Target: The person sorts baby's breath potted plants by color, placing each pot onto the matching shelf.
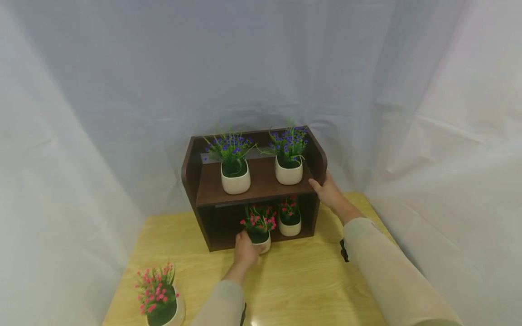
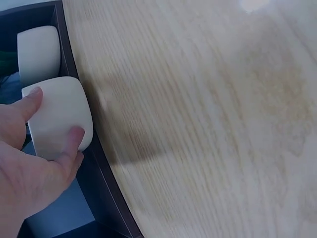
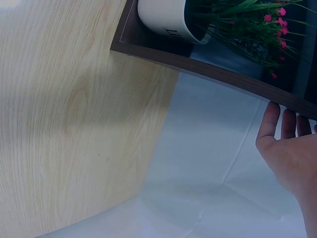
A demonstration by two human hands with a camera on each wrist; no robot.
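Note:
A dark brown two-tier shelf [image 1: 261, 194] stands on the table. At the front of its lower tier my left hand [image 1: 246, 252] holds a white flowerpot [image 2: 60, 110] with red-pink flowers [image 1: 261, 219], thumb and fingers spread around the pot's sides. Another white pot [image 1: 290, 229] with red flowers sits to its right on the same tier. My right hand [image 1: 331, 195] grips the shelf's right side panel [image 3: 223, 77], thumb at the upper board's front edge and fingertips against the panel's outer face. Two white pots with blue-purple flowers [image 1: 235, 183] [image 1: 288, 174] stand on the upper tier.
A white pot with pink flowers [image 1: 157, 294] stands on the wooden table [image 1: 302, 280] at the front left. Pale sheeting [image 1: 253, 59] hangs behind the shelf and along both sides of the table.

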